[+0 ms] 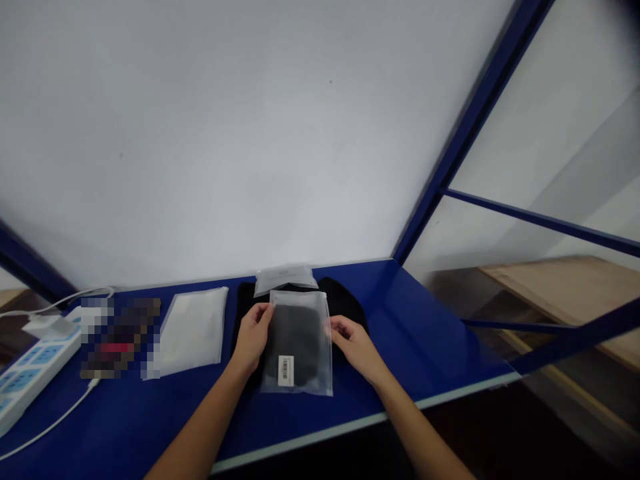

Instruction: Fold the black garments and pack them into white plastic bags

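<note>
The pale front edge point(310, 437) of the blue table point(425, 333) runs beneath my forearms, nearest to me. Just beyond it, between my two hands, is the clear bag point(323, 363), its lower end toward me. A white barcode label point(286, 371) sits low on it, left of its middle, and a dark piece point(303, 330) shows through the plastic. My left hand point(254, 335) pinches the bag's left edge, thumb and fingers closed near its upper corner. My right hand point(354, 343) pinches the opposite edge a little lower, some fingertips showing through the plastic.

Well to the left of my left hand, a white cable point(60, 421) runs up to a pixelated dark object point(120, 340); I cannot tell what that is. Farther left lies a white power strip point(47, 373) with a white plug point(50, 327) on it. Between the pixelated object and my left hand lie flat translucent bags point(193, 333).

Black fabric point(345, 300) spreads behind both hands, and another bag point(285, 275) rests on it, past the top of mine. Beyond stands the pale wall point(225, 133). Right of my right hand, well apart, rise a blue post point(470, 120) and a wooden board point(565, 287).
</note>
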